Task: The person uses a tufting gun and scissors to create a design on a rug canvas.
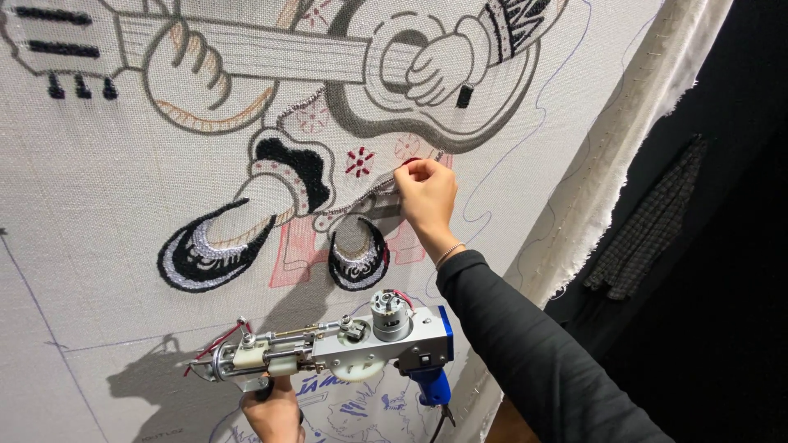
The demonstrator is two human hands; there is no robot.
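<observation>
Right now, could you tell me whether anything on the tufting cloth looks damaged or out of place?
Nothing looks damaged. The right hand pinches red yarn at the cloth, and the left hand holds the tufting gun below. The cloth's right edge is frayed.

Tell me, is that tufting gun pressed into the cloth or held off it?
Held off: the tufting gun casts its own shadow on the cloth.

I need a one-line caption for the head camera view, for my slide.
Right hand pinches red yarn on the stretched tufting cloth; left hand holds a tufting gun.
</observation>
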